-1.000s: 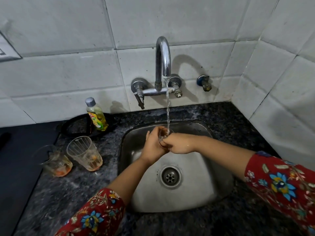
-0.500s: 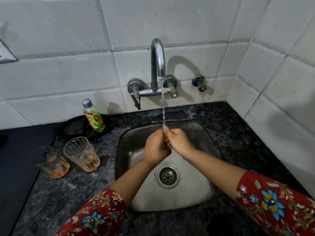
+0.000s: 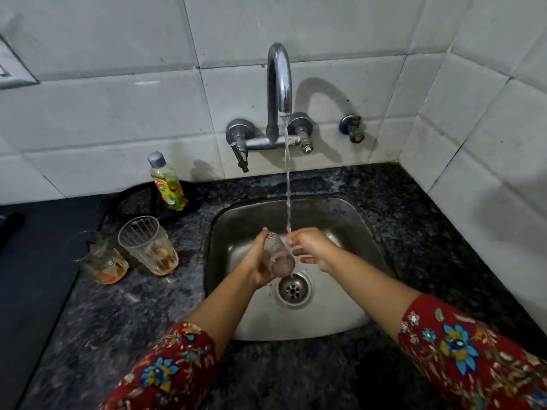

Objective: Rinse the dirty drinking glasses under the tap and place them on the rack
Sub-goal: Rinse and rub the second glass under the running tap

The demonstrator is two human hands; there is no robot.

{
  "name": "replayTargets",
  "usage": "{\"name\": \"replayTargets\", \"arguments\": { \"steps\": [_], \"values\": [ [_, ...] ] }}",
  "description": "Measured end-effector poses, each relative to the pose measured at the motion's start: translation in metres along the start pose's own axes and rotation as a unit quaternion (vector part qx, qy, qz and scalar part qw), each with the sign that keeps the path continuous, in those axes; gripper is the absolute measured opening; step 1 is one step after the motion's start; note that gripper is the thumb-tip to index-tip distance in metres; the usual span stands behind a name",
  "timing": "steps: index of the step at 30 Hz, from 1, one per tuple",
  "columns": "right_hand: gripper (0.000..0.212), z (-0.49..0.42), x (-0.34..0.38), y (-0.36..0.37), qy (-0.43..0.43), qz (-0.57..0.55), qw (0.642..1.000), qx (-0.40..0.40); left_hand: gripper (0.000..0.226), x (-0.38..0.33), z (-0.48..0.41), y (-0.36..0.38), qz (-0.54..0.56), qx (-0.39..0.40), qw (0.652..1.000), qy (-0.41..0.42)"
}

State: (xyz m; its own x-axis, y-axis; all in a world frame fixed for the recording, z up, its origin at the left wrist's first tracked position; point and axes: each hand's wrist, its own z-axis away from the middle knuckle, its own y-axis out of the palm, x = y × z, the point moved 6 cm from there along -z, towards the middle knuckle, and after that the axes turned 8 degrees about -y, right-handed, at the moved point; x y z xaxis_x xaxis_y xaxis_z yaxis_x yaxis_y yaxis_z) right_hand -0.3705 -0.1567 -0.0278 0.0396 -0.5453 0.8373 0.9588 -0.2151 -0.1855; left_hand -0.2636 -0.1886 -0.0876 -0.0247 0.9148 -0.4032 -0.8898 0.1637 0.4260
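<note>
Head view: over the steel sink (image 3: 340,315), the left hand (image 3: 260,267) grips a tilted drinking glass (image 3: 278,255), apparently mouth-down above the drain. The right hand (image 3: 310,247), fingers loosely spread and holding nothing, sits under the tap (image 3: 279,84) stream. Two dirty glasses (image 3: 148,247) stand on the table (image 3: 118,321) left of the sink.

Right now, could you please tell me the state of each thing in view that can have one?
Tap: running, thin stream.
Glass in hand: tilted over the sink, beside the stream.
Left hand: gripping that glass.
Right hand: open, fingers in the stream.
Ribbed glass: upright, orange dregs.
Clear cup: upright, orange dregs.
Soap bottle: capped, upright.
Sink: drain unplugged.
</note>
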Motion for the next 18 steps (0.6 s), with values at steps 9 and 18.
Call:
{"name": "replayTargets", "arguments": {
  "steps": [9, 18],
  "values": [
    [0.020, -0.013, 0.017, 0.001, 0.022, -0.098, 0.992, -0.077, 0.067, -0.023, -0.001, 0.041, 0.294, 0.023, 0.956, 0.006],
    [0.033, -0.003, 0.027, -0.004, -0.189, -0.013, 0.972, -0.142, 0.061, -0.030, 0.006, 0.052, 0.257, 0.087, 0.961, 0.049]
  ]
}}
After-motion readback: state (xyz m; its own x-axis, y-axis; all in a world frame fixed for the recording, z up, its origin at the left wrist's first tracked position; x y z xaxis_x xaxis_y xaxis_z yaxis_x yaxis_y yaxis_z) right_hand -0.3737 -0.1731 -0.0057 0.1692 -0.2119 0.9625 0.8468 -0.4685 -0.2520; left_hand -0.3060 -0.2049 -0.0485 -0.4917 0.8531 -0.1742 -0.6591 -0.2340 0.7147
